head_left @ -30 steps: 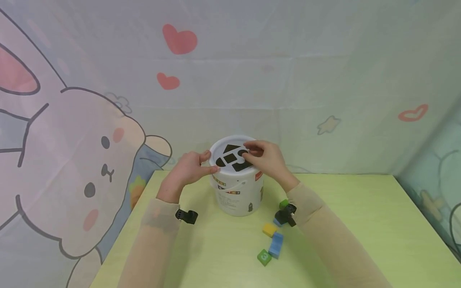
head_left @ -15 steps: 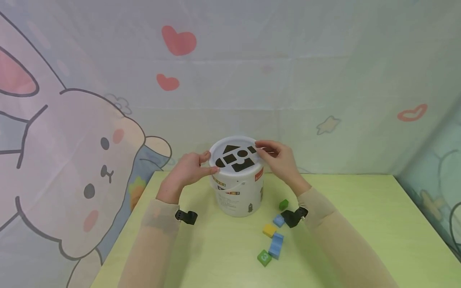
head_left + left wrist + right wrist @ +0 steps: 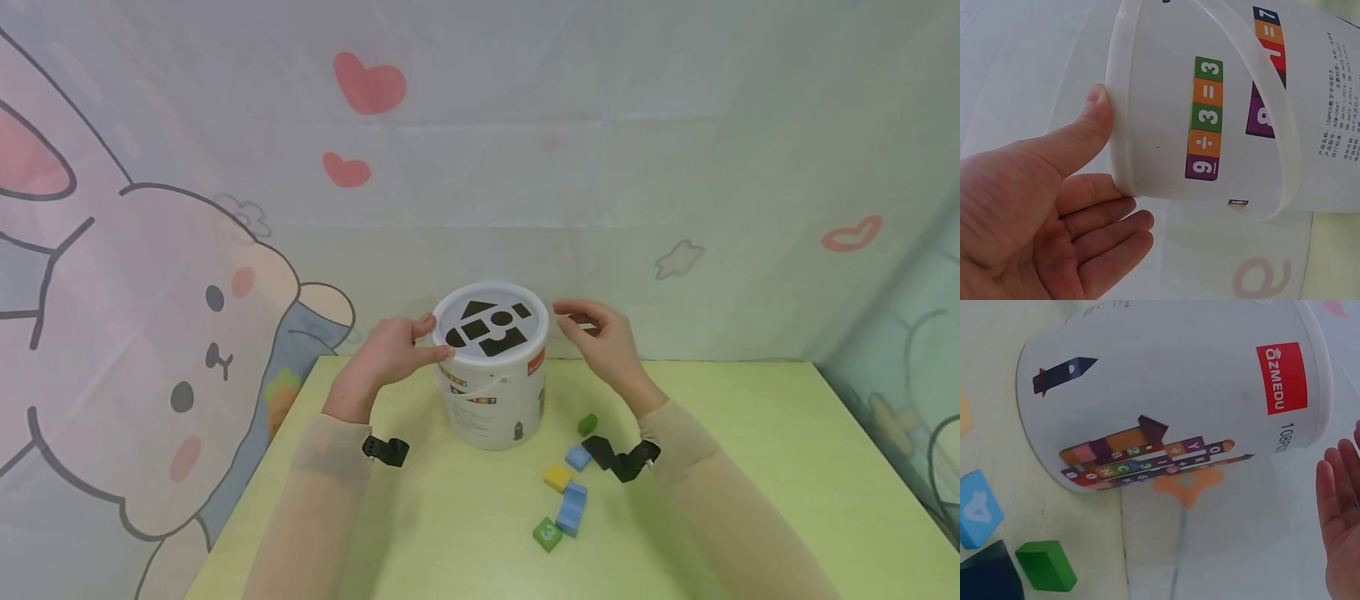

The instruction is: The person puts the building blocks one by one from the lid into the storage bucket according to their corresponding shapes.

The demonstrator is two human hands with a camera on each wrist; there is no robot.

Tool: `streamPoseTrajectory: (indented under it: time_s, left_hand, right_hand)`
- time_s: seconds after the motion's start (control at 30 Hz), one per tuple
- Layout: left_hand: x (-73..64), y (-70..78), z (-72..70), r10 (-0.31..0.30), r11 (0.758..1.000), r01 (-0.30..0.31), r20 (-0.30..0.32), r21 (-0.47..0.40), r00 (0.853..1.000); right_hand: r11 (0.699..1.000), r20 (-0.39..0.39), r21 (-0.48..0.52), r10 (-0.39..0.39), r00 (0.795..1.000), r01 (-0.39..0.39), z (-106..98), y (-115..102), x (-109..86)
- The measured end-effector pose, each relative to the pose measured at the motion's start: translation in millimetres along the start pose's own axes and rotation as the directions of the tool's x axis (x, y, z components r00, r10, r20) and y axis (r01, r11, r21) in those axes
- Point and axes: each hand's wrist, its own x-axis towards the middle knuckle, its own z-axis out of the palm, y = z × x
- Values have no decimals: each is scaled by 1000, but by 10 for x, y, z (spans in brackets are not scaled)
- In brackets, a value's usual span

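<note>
White bucket point(image 3: 487, 417), L hand point(image 3: 384, 357) on rim point(image 3: 491, 361), R hand point(image 3: 606, 343) nr.

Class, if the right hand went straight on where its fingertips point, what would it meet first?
The right hand would probably meet the lid rim of the white bucket; the hand's height is unclear, so it might pass above.

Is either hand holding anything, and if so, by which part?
Nothing looks gripped. The left hand only touches the white bucket at its lid rim, thumb and forefinger spread; the right hand is beside it, seemingly empty.
</note>
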Motion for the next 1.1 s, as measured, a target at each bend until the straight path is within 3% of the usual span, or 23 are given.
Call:
streamPoseTrajectory:
  time_s: [0.5, 0.77, 1.1]
  left_hand:
    - [-4, -8, 15, 9, 1000, -9, -7, 0, 1000]
    - [-22, -9, 13, 7, 1000, -7, -10, 1, 1000]
    - [-35, 1, 10, 3, 1000, -3, -12, -6, 1000]
  right_hand:
    - [978, 114, -170, 139, 984, -118, -154, 451, -269]
    - [957, 197, -242, 208, 958, -158, -235, 680, -436]
    - [921, 298, -351, 282, 912, -170, -307, 889, -653]
